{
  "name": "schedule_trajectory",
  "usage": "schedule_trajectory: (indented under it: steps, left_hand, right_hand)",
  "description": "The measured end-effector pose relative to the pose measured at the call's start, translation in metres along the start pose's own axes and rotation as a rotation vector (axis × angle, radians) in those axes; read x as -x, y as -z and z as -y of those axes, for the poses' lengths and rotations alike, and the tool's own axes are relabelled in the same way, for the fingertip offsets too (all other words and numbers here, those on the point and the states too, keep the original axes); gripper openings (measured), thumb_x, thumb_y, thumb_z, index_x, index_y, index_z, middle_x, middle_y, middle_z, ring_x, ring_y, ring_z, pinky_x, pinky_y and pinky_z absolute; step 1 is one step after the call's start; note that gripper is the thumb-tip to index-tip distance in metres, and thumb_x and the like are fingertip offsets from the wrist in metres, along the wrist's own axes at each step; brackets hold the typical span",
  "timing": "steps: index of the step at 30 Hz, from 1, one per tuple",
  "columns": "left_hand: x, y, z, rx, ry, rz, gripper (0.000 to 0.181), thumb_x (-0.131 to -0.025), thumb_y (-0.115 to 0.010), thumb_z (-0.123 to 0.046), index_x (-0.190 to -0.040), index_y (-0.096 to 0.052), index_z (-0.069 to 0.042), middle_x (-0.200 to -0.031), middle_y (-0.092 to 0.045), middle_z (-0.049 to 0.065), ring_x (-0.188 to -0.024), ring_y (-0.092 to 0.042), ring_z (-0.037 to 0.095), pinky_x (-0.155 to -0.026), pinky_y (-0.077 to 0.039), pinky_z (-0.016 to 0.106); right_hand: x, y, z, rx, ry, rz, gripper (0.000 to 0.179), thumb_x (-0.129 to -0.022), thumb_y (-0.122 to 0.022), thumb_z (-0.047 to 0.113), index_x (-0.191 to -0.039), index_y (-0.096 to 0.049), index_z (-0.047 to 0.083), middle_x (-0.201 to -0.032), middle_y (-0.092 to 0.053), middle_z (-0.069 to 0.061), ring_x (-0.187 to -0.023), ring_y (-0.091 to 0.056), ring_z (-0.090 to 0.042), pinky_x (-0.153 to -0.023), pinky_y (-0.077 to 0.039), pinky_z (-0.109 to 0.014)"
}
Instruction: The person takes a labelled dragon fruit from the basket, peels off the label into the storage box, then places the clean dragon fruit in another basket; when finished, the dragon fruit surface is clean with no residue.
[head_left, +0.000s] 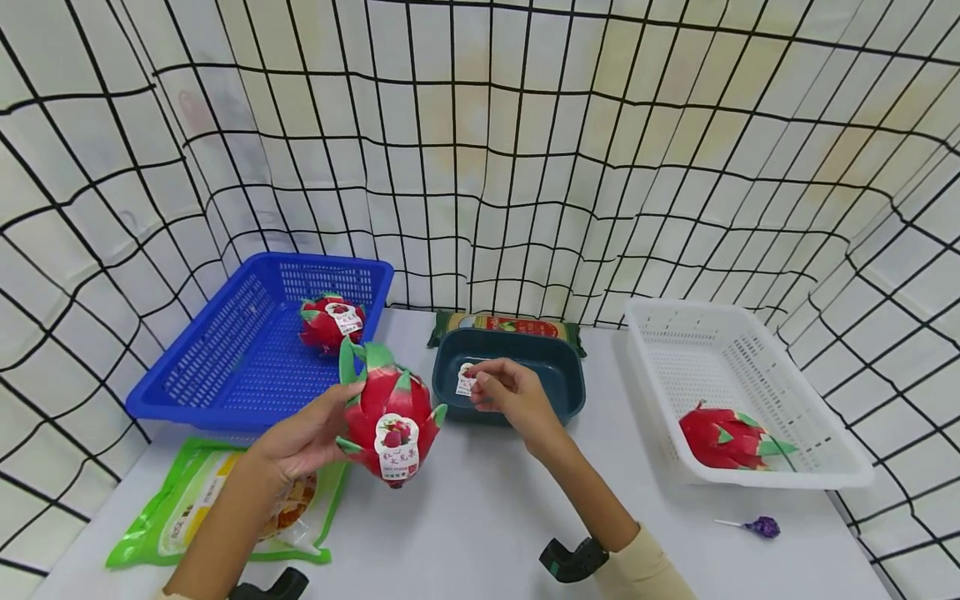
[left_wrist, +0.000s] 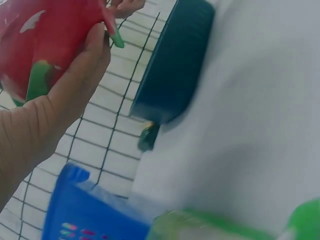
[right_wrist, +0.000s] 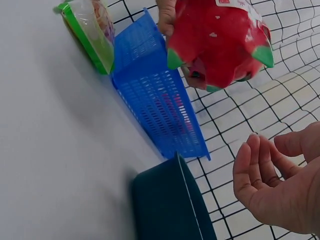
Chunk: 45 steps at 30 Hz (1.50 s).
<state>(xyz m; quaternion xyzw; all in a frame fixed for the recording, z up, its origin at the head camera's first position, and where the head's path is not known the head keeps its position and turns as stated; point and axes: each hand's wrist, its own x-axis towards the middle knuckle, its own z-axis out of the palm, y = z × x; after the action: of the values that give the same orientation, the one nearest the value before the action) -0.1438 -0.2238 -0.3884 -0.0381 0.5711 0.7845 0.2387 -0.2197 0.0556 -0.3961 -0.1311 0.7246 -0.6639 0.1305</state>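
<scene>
My left hand [head_left: 318, 429] grips a red model dragon fruit [head_left: 405, 392] with green leaf tips, its fingers mostly behind the fruit. A white label [head_left: 397, 448] with fruit pictures faces the head camera. To the right, over the dark teal bin [head_left: 566, 387], hovers my right hand [head_left: 513, 400]. Its fingers are loosely bent; the right wrist view shows a gap between thumb [right_wrist: 289, 144] and fingers [right_wrist: 250, 162], with nothing visible there. A similar small label [head_left: 465, 380] appears right beside those fingertips in the head view, overlapping the bin's inside.
At the left, a blue basket [head_left: 247, 350] holds another dragon fruit [head_left: 332, 323]. A green food bag [head_left: 187, 500] lies under my left forearm. Behind the bin is a green-gold packet [head_left: 517, 326]. The white basket [head_left: 645, 358] contains a dragon fruit [head_left: 723, 437]; a purple lollipop [head_left: 762, 527] lies before it. Black mesh surrounds the table.
</scene>
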Motion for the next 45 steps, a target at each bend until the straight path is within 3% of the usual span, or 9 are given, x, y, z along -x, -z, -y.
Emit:
schedule_trajectory:
  steps: [3,8,14,19,26,30,34,41,45]
  left_hand:
    - [-0.002,-0.011,0.015,0.059,0.024,-0.096,0.075,-0.098,-0.044,-0.053,-0.152,-0.012,-0.012,-0.139,-0.034,0.009,-0.126,-0.041,0.026,-0.098,-0.052,0.044]
    - [-0.009,-0.028,0.04,0.135,0.054,-0.175,0.078,-0.096,-0.048,-0.052,-0.151,-0.013,-0.009,-0.139,-0.035,0.011,-0.125,-0.042,0.028,-0.098,-0.053,0.041]
    - [-0.026,-0.051,0.064,0.303,0.078,-0.214,0.076,-0.095,-0.057,-0.044,-0.15,-0.019,-0.009,-0.142,-0.036,0.012,-0.128,-0.041,0.029,-0.1,-0.051,0.041]
    - [-0.04,-0.067,0.082,0.399,0.108,-0.218,0.08,-0.093,-0.059,-0.045,-0.15,-0.019,-0.007,-0.146,-0.033,0.015,-0.133,-0.035,0.036,-0.109,-0.04,0.056]
    - [-0.051,-0.086,0.091,0.528,0.133,-0.224,0.095,-0.091,-0.064,-0.047,-0.154,-0.007,-0.006,-0.156,-0.018,0.019,-0.143,-0.019,0.042,-0.112,-0.031,0.063]
    - [-0.053,-0.091,0.09,0.527,0.12,-0.217,0.095,-0.091,-0.064,-0.049,-0.155,-0.008,-0.007,-0.157,-0.016,0.019,-0.143,-0.019,0.042,-0.111,-0.03,0.066]
    - [-0.053,-0.093,0.088,0.451,0.095,-0.216,0.091,-0.092,-0.06,-0.05,-0.155,-0.008,-0.009,-0.156,-0.017,0.021,-0.142,-0.022,0.045,-0.105,-0.033,0.07]
    - [-0.049,-0.092,0.087,0.378,0.069,-0.316,0.109,-0.094,-0.059,-0.048,-0.142,0.034,-0.019,-0.155,-0.01,0.027,-0.14,-0.02,0.051,-0.092,-0.043,0.072]
    - [-0.048,-0.091,0.088,0.322,0.089,-0.275,0.104,-0.097,-0.055,-0.046,-0.142,0.035,-0.019,-0.153,-0.013,0.03,-0.139,-0.022,0.055,-0.093,-0.044,0.07]
  right_hand:
    - [0.002,0.005,-0.001,0.017,-0.008,-0.017,0.028,-0.097,-0.061,0.022,-0.118,-0.064,0.003,-0.106,-0.067,-0.019,-0.086,-0.067,-0.017,-0.083,-0.059,-0.035]
    - [0.007,0.013,-0.008,0.054,-0.033,-0.047,0.025,-0.097,-0.062,0.022,-0.114,-0.065,0.004,-0.099,-0.069,-0.013,-0.083,-0.068,-0.015,-0.082,-0.06,-0.036]
    - [0.015,0.025,-0.016,0.09,-0.041,-0.077,0.022,-0.097,-0.06,0.02,-0.112,-0.066,0.005,-0.1,-0.069,-0.013,-0.085,-0.069,-0.018,-0.082,-0.06,-0.037]
    - [0.017,0.034,-0.026,0.113,-0.054,-0.079,0.022,-0.097,-0.061,0.02,-0.112,-0.066,0.005,-0.1,-0.069,-0.013,-0.085,-0.068,-0.019,-0.082,-0.06,-0.034]
    - [0.021,0.041,-0.037,0.123,-0.064,-0.081,0.022,-0.098,-0.06,0.02,-0.111,-0.066,0.003,-0.098,-0.069,-0.012,-0.083,-0.068,-0.015,-0.081,-0.06,-0.033]
    - [0.022,0.044,-0.04,0.137,-0.065,-0.083,0.022,-0.098,-0.06,0.019,-0.11,-0.066,0.003,-0.097,-0.07,-0.011,-0.083,-0.068,-0.015,-0.082,-0.06,-0.036]
    - [0.022,0.046,-0.044,0.146,-0.08,-0.088,0.021,-0.098,-0.06,0.019,-0.11,-0.066,0.004,-0.096,-0.069,-0.01,-0.083,-0.068,-0.018,-0.08,-0.06,-0.033]
    - [0.024,0.046,-0.048,0.17,-0.081,-0.062,0.022,-0.097,-0.06,0.021,-0.11,-0.066,0.004,-0.093,-0.069,-0.011,-0.086,-0.069,-0.025,-0.076,-0.059,-0.029]
    - [0.027,0.047,-0.048,0.186,-0.087,-0.055,0.023,-0.097,-0.061,0.022,-0.11,-0.066,0.004,-0.093,-0.069,-0.011,-0.081,-0.066,-0.023,-0.073,-0.057,-0.028]
